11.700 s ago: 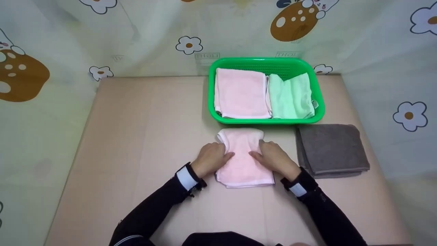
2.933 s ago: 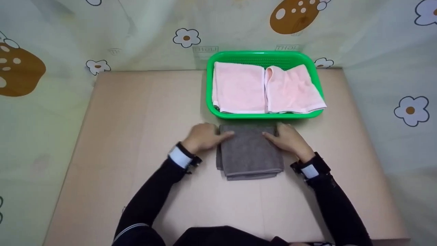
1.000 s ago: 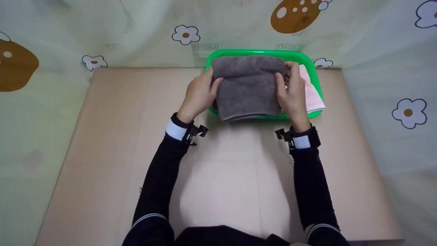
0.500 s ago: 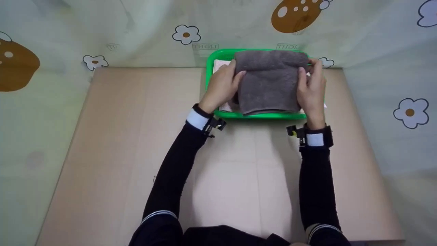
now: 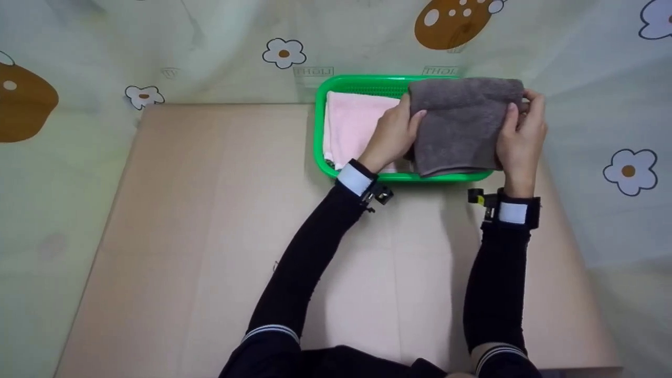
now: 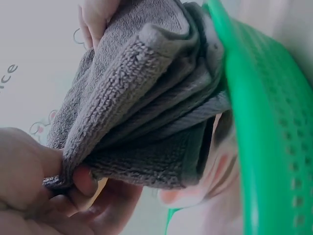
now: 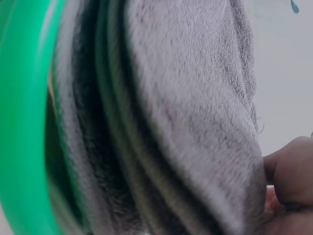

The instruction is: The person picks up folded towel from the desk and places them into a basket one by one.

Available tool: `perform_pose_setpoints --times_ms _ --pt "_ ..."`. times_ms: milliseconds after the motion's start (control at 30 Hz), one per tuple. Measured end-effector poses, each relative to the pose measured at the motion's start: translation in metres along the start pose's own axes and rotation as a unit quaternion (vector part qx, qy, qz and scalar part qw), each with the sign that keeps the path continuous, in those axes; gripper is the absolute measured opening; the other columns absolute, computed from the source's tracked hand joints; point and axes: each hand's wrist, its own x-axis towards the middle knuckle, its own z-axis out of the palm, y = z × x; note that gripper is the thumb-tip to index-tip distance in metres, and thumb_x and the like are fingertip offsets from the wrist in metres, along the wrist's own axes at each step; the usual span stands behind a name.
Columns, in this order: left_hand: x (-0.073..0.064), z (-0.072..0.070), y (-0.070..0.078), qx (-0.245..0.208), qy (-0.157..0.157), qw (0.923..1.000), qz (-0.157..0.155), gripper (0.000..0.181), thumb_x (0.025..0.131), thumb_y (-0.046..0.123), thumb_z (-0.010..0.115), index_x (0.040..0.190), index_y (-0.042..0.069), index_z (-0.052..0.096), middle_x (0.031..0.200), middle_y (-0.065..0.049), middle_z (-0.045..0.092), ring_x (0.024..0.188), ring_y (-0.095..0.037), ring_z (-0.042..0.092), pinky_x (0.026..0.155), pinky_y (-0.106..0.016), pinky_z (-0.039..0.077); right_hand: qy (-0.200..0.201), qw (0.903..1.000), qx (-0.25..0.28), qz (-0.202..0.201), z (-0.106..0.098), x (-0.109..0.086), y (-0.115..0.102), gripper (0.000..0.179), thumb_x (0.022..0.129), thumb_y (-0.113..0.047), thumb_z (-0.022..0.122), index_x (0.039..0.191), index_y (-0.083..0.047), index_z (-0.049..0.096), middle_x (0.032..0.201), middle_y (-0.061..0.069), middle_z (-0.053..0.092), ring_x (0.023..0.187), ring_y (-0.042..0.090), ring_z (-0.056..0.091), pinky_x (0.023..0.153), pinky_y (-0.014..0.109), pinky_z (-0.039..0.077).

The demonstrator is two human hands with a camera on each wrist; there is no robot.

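Observation:
A folded grey towel (image 5: pixel 462 126) is held over the right half of the green basket (image 5: pixel 321 134). My left hand (image 5: pixel 391 134) pinches its left edge, thumb in front and fingers behind. On the opposite edge my right hand (image 5: pixel 524 139) grips the cloth the same way. In the left wrist view the towel (image 6: pixel 132 98) shows several stacked layers beside the basket rim (image 6: pixel 244 122). A folded pink towel (image 5: pixel 357 123) lies in the basket's left half. The grey towel hides the right half's contents in the head view.
The basket stands at the back of a beige table (image 5: pixel 210 220), against a patterned curtain (image 5: pixel 220 47). Its rim passes close to the towel's lower edge. Another curtain side (image 5: pixel 619 220) hangs along the right of the table.
The grey towel lay on the table earlier, then rose over the basket's left half. Both hands have since carried it right. The pink towel on the left is uncovered again.

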Motion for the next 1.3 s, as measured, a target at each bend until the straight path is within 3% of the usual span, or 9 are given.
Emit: perform_pose_setpoints --times_ms 167,333,400,433,533,633,867,1067,1300 --pt "0.006 0.010 0.002 -0.039 0.002 0.9990 -0.019 0.044 0.111 0.028 0.047 0.145 0.001 0.038 0.130 -0.015 0.062 0.113 -0.019 0.063 0.092 -0.029 0.050 0.017 0.9997 -0.007 0.019 -0.003 0.005 0.010 0.035 0.110 -0.023 0.047 0.142 -0.015 0.059 0.117 0.012 0.067 0.091 0.005 0.057 0.084 0.023 0.043" --pt "0.005 0.020 -0.004 -0.079 0.004 0.9967 -0.016 0.077 0.104 0.020 0.063 0.162 0.015 0.013 0.156 -0.015 0.039 0.088 -0.021 0.064 0.072 -0.026 0.049 -0.043 0.9988 -0.018 0.018 0.004 0.008 0.024 0.044 0.109 -0.025 0.049 0.152 -0.019 0.050 0.134 0.017 0.063 0.110 0.022 0.064 0.094 0.031 0.048" --pt "0.004 0.025 -0.006 -0.055 -0.009 0.9983 -0.014 0.083 0.102 0.019 0.066 0.165 0.021 0.012 0.160 -0.015 0.030 0.079 -0.022 0.063 0.069 -0.027 0.049 -0.085 0.9960 -0.027 0.007 0.006 0.010 0.031 0.048 0.107 -0.022 0.053 0.155 -0.017 0.047 0.143 0.018 0.059 0.126 0.029 0.060 0.104 0.037 0.047" --pt "0.003 0.027 -0.007 -0.033 -0.020 0.9992 -0.014 0.081 0.102 0.019 0.066 0.165 0.022 0.015 0.163 -0.016 0.025 0.081 -0.023 0.064 0.073 -0.027 0.051 -0.106 0.9937 -0.035 -0.002 0.007 0.010 0.034 0.050 0.106 -0.020 0.055 0.155 -0.015 0.047 0.146 0.018 0.057 0.131 0.031 0.056 0.109 0.039 0.045" --pt "0.002 0.033 -0.011 0.045 -0.056 0.9974 -0.011 0.065 0.105 0.022 0.060 0.163 0.017 0.030 0.161 -0.018 0.029 0.097 -0.024 0.068 0.091 -0.030 0.054 -0.162 0.9847 -0.059 -0.025 0.010 0.012 0.043 0.052 0.103 -0.014 0.061 0.154 -0.009 0.049 0.152 0.022 0.050 0.142 0.037 0.045 0.120 0.048 0.035" --pt "0.002 0.037 -0.013 0.113 -0.083 0.9900 -0.010 0.056 0.109 0.026 0.052 0.160 0.009 0.037 0.162 -0.019 0.031 0.121 -0.024 0.063 0.108 -0.031 0.048 -0.195 0.9774 -0.079 -0.024 0.013 0.012 0.048 0.051 0.103 -0.013 0.062 0.152 -0.008 0.051 0.153 0.024 0.047 0.144 0.041 0.041 0.123 0.052 0.030" --pt "0.003 0.042 -0.020 0.208 -0.110 0.9718 -0.019 0.054 0.112 0.031 0.041 0.162 0.010 0.034 0.166 -0.016 0.032 0.148 -0.025 0.044 0.118 -0.032 0.040 -0.230 0.9614 -0.151 -0.013 0.020 0.013 0.052 0.050 0.105 -0.024 0.058 0.153 -0.013 0.051 0.157 0.023 0.045 0.147 0.044 0.038 0.122 0.058 0.028" --pt "0.003 0.042 -0.027 0.248 -0.123 0.9607 -0.021 0.055 0.112 0.032 0.037 0.162 0.009 0.033 0.167 -0.017 0.031 0.152 -0.027 0.037 0.122 -0.033 0.035 -0.241 0.9473 -0.210 -0.025 0.025 0.011 0.054 0.047 0.105 -0.029 0.057 0.149 -0.013 0.056 0.154 0.021 0.050 0.146 0.046 0.037 0.118 0.063 0.030" --pt "0.001 0.039 -0.032 0.256 -0.132 0.9572 -0.028 0.054 0.113 0.032 0.035 0.163 0.011 0.032 0.169 -0.016 0.030 0.154 -0.027 0.033 0.124 -0.034 0.032 -0.248 0.9384 -0.238 -0.039 0.034 0.004 0.057 0.045 0.106 -0.030 0.052 0.147 -0.011 0.059 0.152 0.020 0.052 0.145 0.047 0.039 0.115 0.067 0.030"
